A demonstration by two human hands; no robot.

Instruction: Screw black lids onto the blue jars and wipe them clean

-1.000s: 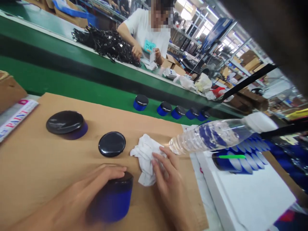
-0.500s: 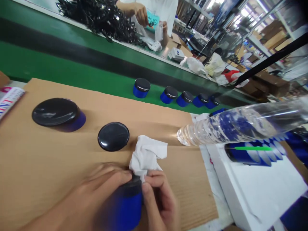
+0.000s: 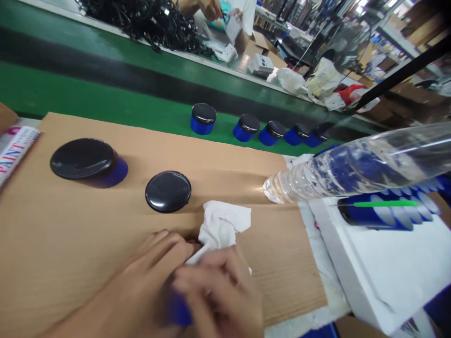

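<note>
My left hand (image 3: pixel 155 267) is wrapped round a blue jar (image 3: pixel 180 310) near the bottom of the view; most of the jar is hidden behind both hands. A crumpled white cloth (image 3: pixel 220 225) runs down to the jar's top, and my right hand (image 3: pixel 221 286), blurred by motion, grips its lower part over the jar. Just beyond my hands, a black lid (image 3: pixel 168 191) lies flat on the brown board. A larger-looking blue jar with a black lid (image 3: pixel 86 159) stands to the left.
Several blue jars with black lids, one of them nearest (image 3: pixel 203 119), stand along the green belt (image 3: pixel 105 101). A clear plastic bottle (image 3: pixel 317 176) rises at right beside a white box (image 3: pixel 384 263) bearing blue cylinders and a thin green stick. Across the belt, a person's hands work beside black cables (image 3: pixel 148 23).
My right hand has swept left across the front of the jar and covers more of it. The cloth has shifted slightly right, and the view has tilted a little.
</note>
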